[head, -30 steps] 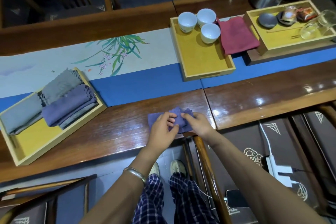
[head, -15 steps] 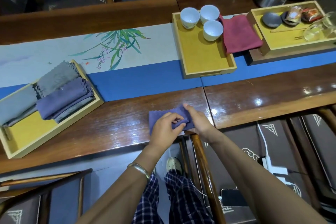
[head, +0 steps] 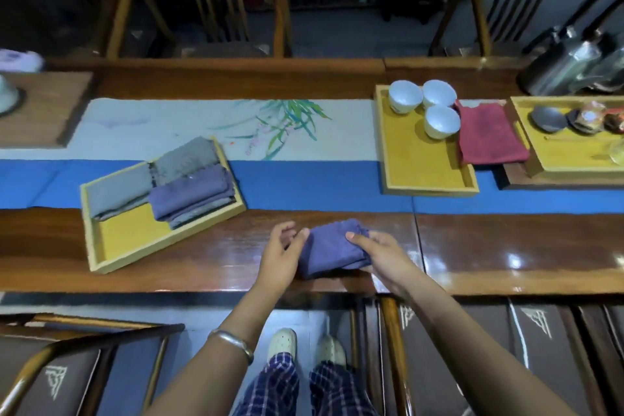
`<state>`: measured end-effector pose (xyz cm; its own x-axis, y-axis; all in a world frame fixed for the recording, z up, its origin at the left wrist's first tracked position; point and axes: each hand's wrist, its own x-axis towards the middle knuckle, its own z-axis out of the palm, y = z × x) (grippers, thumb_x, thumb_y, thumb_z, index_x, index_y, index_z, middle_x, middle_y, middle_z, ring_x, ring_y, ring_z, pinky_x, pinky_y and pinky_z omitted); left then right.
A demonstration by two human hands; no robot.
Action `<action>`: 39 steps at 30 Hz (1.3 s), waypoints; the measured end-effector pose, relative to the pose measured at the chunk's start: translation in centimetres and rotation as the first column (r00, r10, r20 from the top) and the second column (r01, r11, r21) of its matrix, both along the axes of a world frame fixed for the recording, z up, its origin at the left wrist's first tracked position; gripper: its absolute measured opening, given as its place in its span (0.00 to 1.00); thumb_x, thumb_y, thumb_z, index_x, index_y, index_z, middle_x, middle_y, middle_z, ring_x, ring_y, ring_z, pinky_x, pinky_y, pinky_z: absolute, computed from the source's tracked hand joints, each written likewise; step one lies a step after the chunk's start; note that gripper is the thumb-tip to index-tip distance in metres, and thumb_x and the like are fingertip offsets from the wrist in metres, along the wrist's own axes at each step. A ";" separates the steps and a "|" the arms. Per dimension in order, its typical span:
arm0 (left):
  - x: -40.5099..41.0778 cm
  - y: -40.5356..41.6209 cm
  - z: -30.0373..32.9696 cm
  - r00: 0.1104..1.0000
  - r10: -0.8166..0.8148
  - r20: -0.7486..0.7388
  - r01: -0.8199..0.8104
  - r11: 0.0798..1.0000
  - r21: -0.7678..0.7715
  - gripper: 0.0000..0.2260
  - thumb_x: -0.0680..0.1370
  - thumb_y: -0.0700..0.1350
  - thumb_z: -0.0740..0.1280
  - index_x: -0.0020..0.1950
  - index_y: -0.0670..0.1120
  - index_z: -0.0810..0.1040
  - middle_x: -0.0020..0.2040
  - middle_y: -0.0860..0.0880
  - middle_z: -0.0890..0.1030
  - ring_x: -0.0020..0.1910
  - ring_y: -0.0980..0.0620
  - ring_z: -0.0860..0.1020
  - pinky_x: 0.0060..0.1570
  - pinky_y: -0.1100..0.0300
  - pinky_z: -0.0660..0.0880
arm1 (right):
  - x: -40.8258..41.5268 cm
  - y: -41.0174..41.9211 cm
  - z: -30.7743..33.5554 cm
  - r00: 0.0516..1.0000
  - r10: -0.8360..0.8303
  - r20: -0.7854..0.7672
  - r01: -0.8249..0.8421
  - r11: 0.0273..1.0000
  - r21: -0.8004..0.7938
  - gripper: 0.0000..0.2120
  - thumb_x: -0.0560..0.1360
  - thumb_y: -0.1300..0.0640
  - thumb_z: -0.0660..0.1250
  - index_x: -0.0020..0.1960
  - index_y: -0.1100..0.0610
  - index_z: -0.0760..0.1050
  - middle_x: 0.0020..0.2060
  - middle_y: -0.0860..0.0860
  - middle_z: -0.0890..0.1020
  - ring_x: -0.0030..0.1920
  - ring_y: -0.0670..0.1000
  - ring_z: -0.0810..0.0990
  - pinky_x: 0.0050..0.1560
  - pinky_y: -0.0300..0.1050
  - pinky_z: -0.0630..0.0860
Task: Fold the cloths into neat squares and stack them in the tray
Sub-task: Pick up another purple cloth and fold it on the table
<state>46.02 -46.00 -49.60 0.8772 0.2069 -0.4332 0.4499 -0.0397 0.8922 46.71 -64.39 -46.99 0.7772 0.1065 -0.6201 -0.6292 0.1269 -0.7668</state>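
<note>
A folded purple cloth (head: 332, 248) lies on the wooden table near its front edge. My right hand (head: 381, 255) grips its right side, thumb on top. My left hand (head: 282, 255) is at the cloth's left edge, fingers curled and touching it. To the left stands a yellow wooden tray (head: 131, 240) holding folded grey cloths (head: 118, 191) and a stack with a purple cloth (head: 192, 191) on top; its front left part is bare.
A second yellow tray (head: 422, 162) with three white cups (head: 437, 121) stands at the right, beside a red cloth (head: 488, 137). A third tray (head: 570, 155) with tea items and a metal kettle (head: 560, 64) are at the far right. A painted runner (head: 202, 132) covers the table's middle.
The view has tilted up and the scene shifted right. The purple cloth is folded smaller, and both hands now sit at its two sides instead of on top.
</note>
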 end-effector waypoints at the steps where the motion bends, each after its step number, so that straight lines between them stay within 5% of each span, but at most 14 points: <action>1: 0.1 1.0 0.5 0.997 0.047 -0.054 -0.053 0.993 -0.102 0.08 0.77 0.45 0.68 0.54 0.46 0.75 0.49 0.52 0.80 0.54 0.50 0.77 0.47 0.71 0.73 | 0.7 1.2 0.9 0.999 0.049 0.024 -0.049 0.999 0.003 0.07 0.77 0.63 0.63 0.42 0.64 0.76 0.29 0.55 0.82 0.30 0.50 0.82 0.32 0.41 0.80; 4: -0.3 4.6 2.9 0.982 0.080 -0.171 -0.140 0.919 -0.370 0.08 0.77 0.48 0.66 0.48 0.47 0.83 0.43 0.52 0.86 0.46 0.52 0.83 0.39 0.64 0.79 | 2.8 5.3 3.4 0.980 0.176 0.093 -0.181 0.983 0.042 0.09 0.77 0.63 0.63 0.40 0.61 0.78 0.31 0.53 0.83 0.30 0.48 0.82 0.31 0.39 0.78; 12: -2.8 17.6 7.1 0.901 0.420 -0.111 -0.433 0.845 -0.315 0.09 0.76 0.44 0.69 0.49 0.38 0.79 0.44 0.42 0.82 0.44 0.48 0.81 0.39 0.61 0.80 | 6.8 18.4 6.2 0.904 0.413 0.107 -0.410 0.911 -0.053 0.12 0.76 0.62 0.65 0.34 0.57 0.74 0.25 0.51 0.79 0.28 0.47 0.78 0.33 0.41 0.75; 16: -3.1 24.3 6.8 0.846 0.534 -0.005 -0.532 0.843 -0.079 0.09 0.75 0.44 0.71 0.36 0.42 0.78 0.35 0.44 0.78 0.34 0.50 0.76 0.38 0.58 0.74 | 7.3 26.1 5.5 0.857 0.495 0.142 -0.456 0.857 -0.241 0.08 0.73 0.60 0.69 0.38 0.58 0.72 0.30 0.54 0.74 0.32 0.51 0.74 0.38 0.45 0.71; 19: -2.3 29.6 5.9 0.820 0.572 0.035 -0.573 0.817 0.063 0.13 0.73 0.46 0.73 0.41 0.36 0.78 0.36 0.45 0.76 0.37 0.50 0.72 0.41 0.55 0.69 | 8.1 31.6 4.7 0.819 0.542 0.188 -0.448 0.809 -0.382 0.09 0.72 0.60 0.71 0.41 0.59 0.70 0.27 0.50 0.69 0.23 0.43 0.68 0.25 0.32 0.65; 21: -1.7 32.5 4.9 0.797 0.604 0.012 -0.600 0.789 0.133 0.12 0.72 0.47 0.74 0.44 0.39 0.79 0.37 0.47 0.79 0.37 0.49 0.74 0.42 0.56 0.70 | 8.5 34.6 3.7 0.790 0.576 0.209 -0.444 0.773 -0.453 0.12 0.72 0.60 0.71 0.39 0.61 0.68 0.28 0.50 0.67 0.26 0.46 0.65 0.23 0.32 0.60; 25: -1.5 35.9 2.6 0.814 0.580 -0.038 -0.542 0.781 0.311 0.07 0.71 0.48 0.74 0.42 0.48 0.77 0.35 0.52 0.80 0.38 0.49 0.78 0.40 0.58 0.71 | 8.4 38.8 1.7 0.740 0.653 0.161 -0.437 0.649 -0.623 0.11 0.74 0.60 0.67 0.42 0.68 0.70 0.34 0.61 0.73 0.39 0.63 0.74 0.38 0.48 0.66; 28: -1.9 36.6 1.0 0.873 0.482 -0.068 -0.413 0.806 0.424 0.09 0.72 0.51 0.73 0.43 0.47 0.78 0.34 0.52 0.79 0.37 0.50 0.78 0.35 0.60 0.70 | 8.5 39.7 0.6 0.651 0.749 0.123 -0.415 0.487 -0.768 0.08 0.75 0.58 0.63 0.45 0.64 0.72 0.45 0.63 0.81 0.50 0.62 0.78 0.43 0.49 0.67; 32: -0.6 36.5 0.6 0.936 0.351 -0.029 -0.277 0.785 0.555 0.06 0.74 0.52 0.70 0.42 0.51 0.78 0.37 0.52 0.80 0.38 0.52 0.77 0.33 0.63 0.66 | 9.1 39.6 0.3 0.493 0.860 0.134 -0.282 0.303 -0.910 0.09 0.77 0.56 0.61 0.51 0.61 0.70 0.49 0.62 0.81 0.51 0.63 0.79 0.40 0.50 0.70; 39: 1.6 36.3 0.5 0.967 0.250 -0.056 -0.139 0.696 0.704 0.07 0.76 0.47 0.64 0.44 0.45 0.77 0.42 0.47 0.80 0.41 0.44 0.77 0.35 0.57 0.65 | 10.0 39.9 -0.6 0.398 0.917 -0.028 -0.217 0.064 -0.974 0.12 0.79 0.54 0.58 0.58 0.61 0.68 0.51 0.60 0.81 0.53 0.61 0.79 0.41 0.49 0.73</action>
